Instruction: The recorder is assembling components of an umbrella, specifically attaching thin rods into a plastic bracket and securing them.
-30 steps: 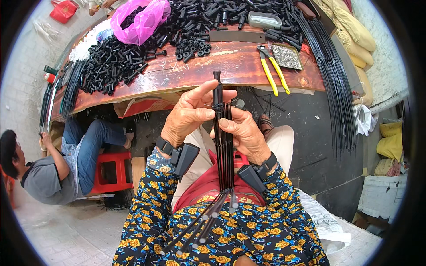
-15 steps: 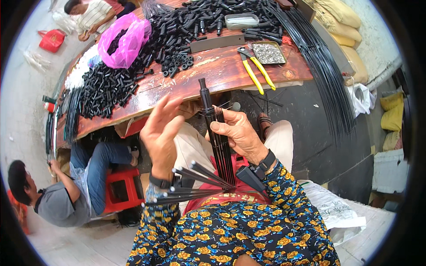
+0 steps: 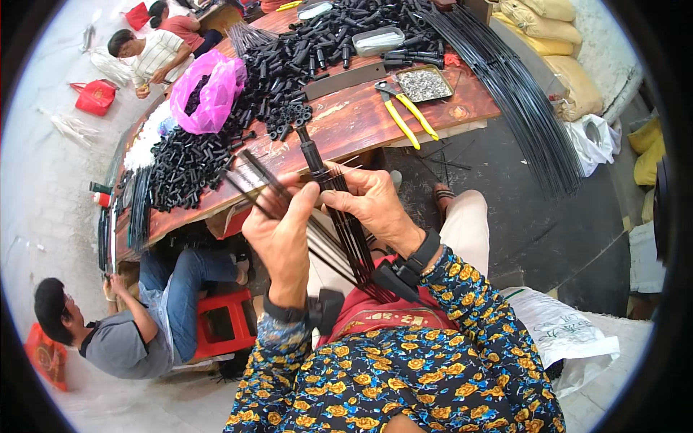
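A black umbrella frame (image 3: 312,155), a ribbed plastic tube with thin dark ribs hanging from it, stands tilted in front of my lap. My right hand (image 3: 379,209) grips it from the right, thumb and fingers closed around the ribs just below the thick collar. On the left side my left hand (image 3: 280,242) is closed on several loose ribs (image 3: 263,177), whose ends rise blurred past its fingers to the upper left. Its thumb tip lies beside the collar. Fingers hide part of the joint where the ribs meet the tube.
On the wooden table (image 3: 361,133) lie yellow-handled pliers (image 3: 404,115), a tray of small metal pieces (image 3: 424,84), heaped black tubes (image 3: 188,159), a pink bag (image 3: 209,94) and long black rods (image 3: 505,86). A co-worker (image 3: 123,332) sits at left by a red stool (image 3: 224,325).
My left hand has come from open and raised to closed on loose ribs beside the collar. Those ribs swung from the lower left up to the upper left. The frame shifted slightly left.
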The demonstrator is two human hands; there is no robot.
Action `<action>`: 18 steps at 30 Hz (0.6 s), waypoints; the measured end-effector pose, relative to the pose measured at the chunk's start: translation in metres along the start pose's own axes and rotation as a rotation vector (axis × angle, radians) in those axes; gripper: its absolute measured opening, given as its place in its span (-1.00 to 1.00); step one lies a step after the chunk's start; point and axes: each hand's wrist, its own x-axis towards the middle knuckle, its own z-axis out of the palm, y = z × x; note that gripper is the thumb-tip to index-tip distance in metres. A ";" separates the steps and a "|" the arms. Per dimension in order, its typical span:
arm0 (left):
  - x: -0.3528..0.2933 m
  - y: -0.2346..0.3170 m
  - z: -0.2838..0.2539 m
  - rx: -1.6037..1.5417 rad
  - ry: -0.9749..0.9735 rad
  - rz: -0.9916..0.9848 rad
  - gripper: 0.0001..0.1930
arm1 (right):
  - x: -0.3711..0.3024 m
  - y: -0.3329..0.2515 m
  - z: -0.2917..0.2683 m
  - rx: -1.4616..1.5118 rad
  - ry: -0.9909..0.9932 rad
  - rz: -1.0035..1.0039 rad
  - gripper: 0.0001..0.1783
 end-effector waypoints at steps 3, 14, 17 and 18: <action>0.009 -0.011 -0.005 0.080 -0.024 0.007 -0.76 | 0.005 0.009 0.005 0.009 -0.038 -0.066 -0.67; -0.002 -0.009 0.007 0.100 0.007 0.103 -0.86 | -0.005 0.009 0.016 -0.183 0.033 -0.184 -0.59; 0.000 -0.010 0.012 0.032 0.016 0.066 -0.86 | -0.006 0.011 0.019 -0.095 0.058 -0.196 -0.59; 0.000 -0.009 0.013 -0.020 0.033 0.032 -0.87 | -0.008 0.010 0.018 -0.090 0.063 -0.199 -0.59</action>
